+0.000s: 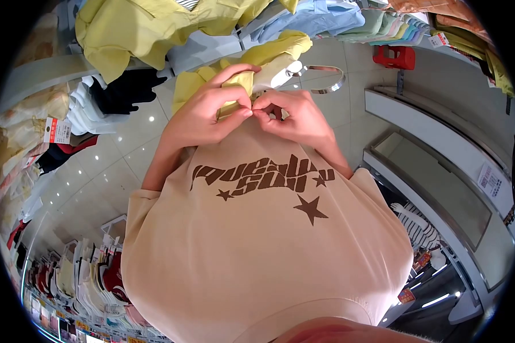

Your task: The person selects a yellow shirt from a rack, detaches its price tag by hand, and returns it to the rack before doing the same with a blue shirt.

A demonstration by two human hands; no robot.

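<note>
2 hands at chest: left hand (203,114) and right hand (297,117), fingers curled tight, pinching yellow garment (269,54) just above beige T-shirt (257,240). Metal hanger hook (329,80) sits further above the T-shirt.

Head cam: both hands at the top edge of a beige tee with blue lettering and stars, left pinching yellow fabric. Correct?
Not blue: the head view shows dark brown lettering and stars on the beige tee. The rest holds: left hand and right hand at its top edge, left pinching yellow fabric.
</note>
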